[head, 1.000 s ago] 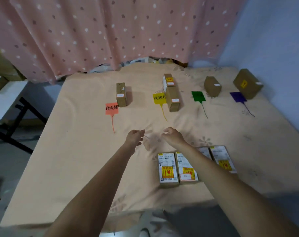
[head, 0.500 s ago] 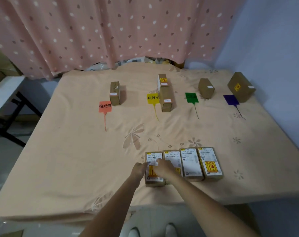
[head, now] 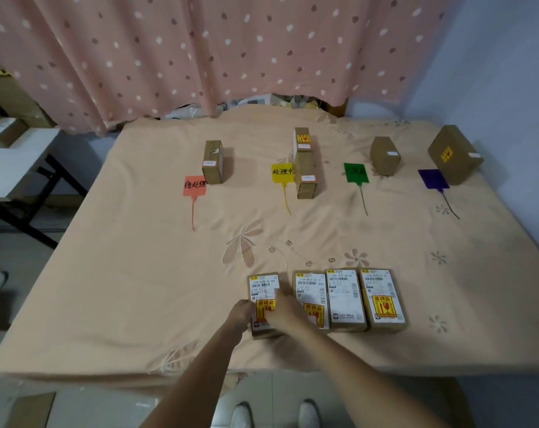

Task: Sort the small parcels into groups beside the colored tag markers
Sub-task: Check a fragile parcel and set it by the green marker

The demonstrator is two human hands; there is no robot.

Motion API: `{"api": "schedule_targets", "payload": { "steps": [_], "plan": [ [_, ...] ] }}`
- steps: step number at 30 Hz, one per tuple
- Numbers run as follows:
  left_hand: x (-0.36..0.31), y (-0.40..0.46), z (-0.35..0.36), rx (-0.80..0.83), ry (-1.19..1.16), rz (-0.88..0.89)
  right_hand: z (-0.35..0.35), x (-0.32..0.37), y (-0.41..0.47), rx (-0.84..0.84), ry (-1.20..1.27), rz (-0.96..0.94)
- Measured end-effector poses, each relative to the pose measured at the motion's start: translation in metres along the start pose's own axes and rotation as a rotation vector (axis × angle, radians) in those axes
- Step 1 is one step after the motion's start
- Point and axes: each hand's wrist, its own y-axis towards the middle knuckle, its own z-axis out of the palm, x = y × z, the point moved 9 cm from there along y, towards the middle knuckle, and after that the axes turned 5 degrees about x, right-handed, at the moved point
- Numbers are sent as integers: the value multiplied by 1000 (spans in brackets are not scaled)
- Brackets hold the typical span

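Note:
Several small labelled parcels lie in a row near the table's front edge. The leftmost parcel (head: 263, 288) sits slightly apart from the other three (head: 344, 299). My left hand (head: 240, 315) grips its left side and my right hand (head: 285, 310) grips its right side, covering its lower half. Farther back lie an orange tag (head: 195, 185) with one brown parcel (head: 213, 162) beside it, a yellow tag (head: 281, 173) with two parcels (head: 304, 174), a green tag (head: 355, 173) with one parcel (head: 384, 156), and a purple tag (head: 432, 179) with a larger parcel (head: 455, 154).
A peach cloth (head: 138, 273) covers the table. A pink dotted curtain (head: 200, 50) hangs behind it. A white side table (head: 18, 159) with boxes stands at the left. My shoes (head: 277, 412) show below the front edge.
Both hands came back from the table's middle to the front row and closed on the leftmost parcel, which now sits shifted left, away from the other three.

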Motion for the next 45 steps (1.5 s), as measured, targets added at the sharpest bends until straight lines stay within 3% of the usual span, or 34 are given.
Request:
{"api": "schedule_targets", "payload": {
  "steps": [6,11,15,20,25,37,45],
  "plan": [
    [-28,-21,-22,17,-188,187,-13,5,-4,-127,264,30],
    [-84,-46,-52,-74,-159,444,-35,16,-8,-206,728,-15],
    [-120,-68,-52,187,-293,472,-64,39,-22,-101,1053,-178],
    [-148,-100,-37,468,-243,451,-106,80,-61,-17,1025,-411],
    [-165,-117,-36,453,-282,546,-123,99,-80,-31,1006,-482],
    [-164,-99,-35,490,-249,506,-118,95,-74,-77,1030,-418],
    [-191,-69,61,572,-187,443,-171,10,-67,-251,1095,-275]
  ]
}}
